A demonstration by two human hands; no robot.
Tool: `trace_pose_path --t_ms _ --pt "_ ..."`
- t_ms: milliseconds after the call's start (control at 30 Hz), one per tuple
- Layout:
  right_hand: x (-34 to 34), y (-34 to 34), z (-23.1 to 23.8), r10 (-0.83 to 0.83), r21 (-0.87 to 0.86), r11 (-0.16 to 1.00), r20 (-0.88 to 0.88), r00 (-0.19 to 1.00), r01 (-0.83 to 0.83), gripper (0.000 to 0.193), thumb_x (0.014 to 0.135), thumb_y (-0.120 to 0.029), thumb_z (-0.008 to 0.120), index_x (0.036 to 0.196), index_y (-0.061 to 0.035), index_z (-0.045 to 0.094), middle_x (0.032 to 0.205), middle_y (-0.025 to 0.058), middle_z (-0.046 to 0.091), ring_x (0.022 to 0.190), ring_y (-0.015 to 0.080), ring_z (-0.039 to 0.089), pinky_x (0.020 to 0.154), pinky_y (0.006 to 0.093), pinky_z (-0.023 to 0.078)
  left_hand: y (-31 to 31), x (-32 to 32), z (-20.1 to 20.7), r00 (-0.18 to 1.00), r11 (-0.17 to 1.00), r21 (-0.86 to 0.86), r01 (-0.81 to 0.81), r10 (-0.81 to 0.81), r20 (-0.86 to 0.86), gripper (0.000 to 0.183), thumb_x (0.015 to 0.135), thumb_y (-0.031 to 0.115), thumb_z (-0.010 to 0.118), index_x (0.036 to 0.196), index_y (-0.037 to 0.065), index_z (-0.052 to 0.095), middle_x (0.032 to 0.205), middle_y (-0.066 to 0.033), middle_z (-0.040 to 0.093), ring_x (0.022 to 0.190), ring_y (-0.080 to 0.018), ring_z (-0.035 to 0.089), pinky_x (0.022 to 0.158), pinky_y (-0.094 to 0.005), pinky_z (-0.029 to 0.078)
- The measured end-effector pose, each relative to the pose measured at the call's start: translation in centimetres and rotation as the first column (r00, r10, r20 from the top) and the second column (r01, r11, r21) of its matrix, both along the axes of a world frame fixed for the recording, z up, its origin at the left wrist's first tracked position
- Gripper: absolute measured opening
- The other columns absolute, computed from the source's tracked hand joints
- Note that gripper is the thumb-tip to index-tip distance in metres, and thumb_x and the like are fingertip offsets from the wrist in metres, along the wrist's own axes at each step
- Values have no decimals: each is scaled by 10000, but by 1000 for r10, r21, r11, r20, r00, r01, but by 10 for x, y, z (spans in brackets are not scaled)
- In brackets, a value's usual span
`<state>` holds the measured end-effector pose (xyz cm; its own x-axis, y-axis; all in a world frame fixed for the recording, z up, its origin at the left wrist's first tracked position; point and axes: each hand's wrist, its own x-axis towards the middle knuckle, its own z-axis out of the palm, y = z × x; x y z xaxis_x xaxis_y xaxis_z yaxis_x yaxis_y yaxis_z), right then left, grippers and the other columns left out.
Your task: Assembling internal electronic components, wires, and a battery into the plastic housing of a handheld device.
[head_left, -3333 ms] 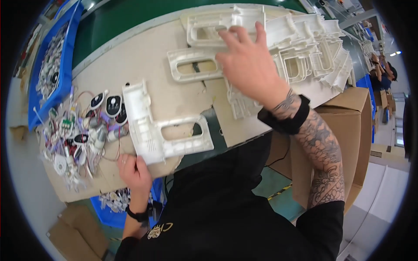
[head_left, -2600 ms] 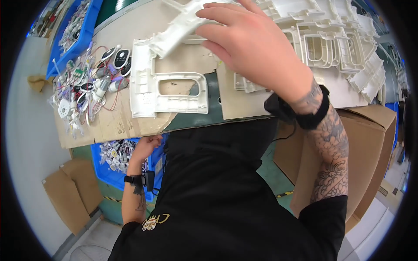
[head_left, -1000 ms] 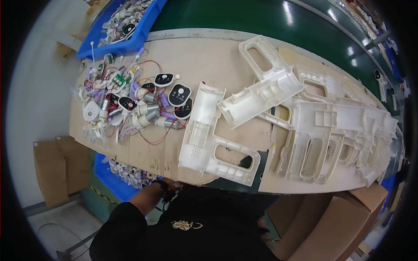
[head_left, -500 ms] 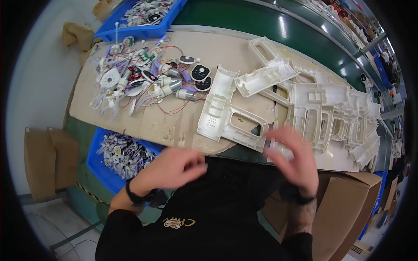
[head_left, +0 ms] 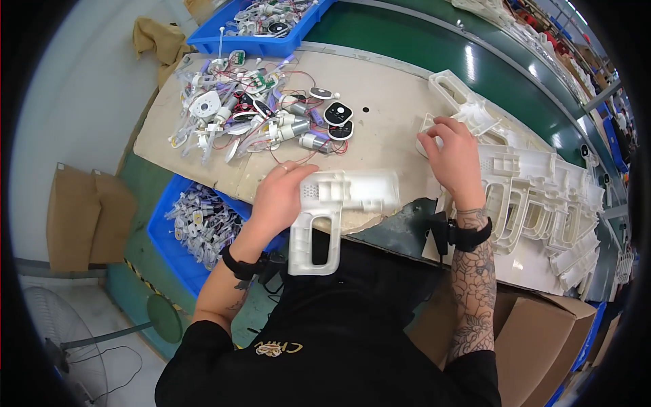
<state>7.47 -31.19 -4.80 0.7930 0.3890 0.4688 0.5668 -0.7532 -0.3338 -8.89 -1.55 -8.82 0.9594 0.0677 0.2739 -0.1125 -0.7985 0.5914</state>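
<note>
My left hand (head_left: 281, 197) grips a white plastic housing shell (head_left: 332, 210) with a handle opening, held at the near edge of the beige work board (head_left: 386, 102). My right hand (head_left: 453, 157) rests on another white shell (head_left: 468, 108) at the left end of a row of stacked white shells (head_left: 542, 197); its fingers curl over the part, and whether it grips it is unclear. A pile of small motors, wired parts and black-and-white oval pieces (head_left: 258, 115) lies on the board beyond my left hand.
A blue bin of wired parts (head_left: 196, 217) sits below the board's left edge, another blue bin (head_left: 264, 27) at the far left. A green conveyor belt (head_left: 434, 47) runs behind the board. Cardboard boxes (head_left: 542, 332) stand at my right, flat cardboard (head_left: 81, 217) at left.
Both hands have come up from my lap. The left one now holds a white shell at the board's edge; the right one has reached out onto the shells at the right.
</note>
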Motion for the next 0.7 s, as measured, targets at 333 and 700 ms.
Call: trace_pose_path --t_ms 333,700 --pt "-88 -4 26 379 50 924 -243 893 -378 396 794 -163 828 1142 -38 687 1309 156 633 1224 358 586 1021 478 472 -77 74 18 993 995 -36 95 -92 79 406 836 -103 555 1211 4 666 1118 -194 674 1088 -432 620 924 -484 518" --pt "-93 -24 3 163 -168 962 -287 944 -217 478 792 -71 770 1254 -30 657 1442 171 556 1342 363 513 1156 562 385 -22 137 17 1000 853 521 -10 3 14 464 881 239 724 1283 23 641 1175 -165 693 1178 -357 574 987 -508 456"
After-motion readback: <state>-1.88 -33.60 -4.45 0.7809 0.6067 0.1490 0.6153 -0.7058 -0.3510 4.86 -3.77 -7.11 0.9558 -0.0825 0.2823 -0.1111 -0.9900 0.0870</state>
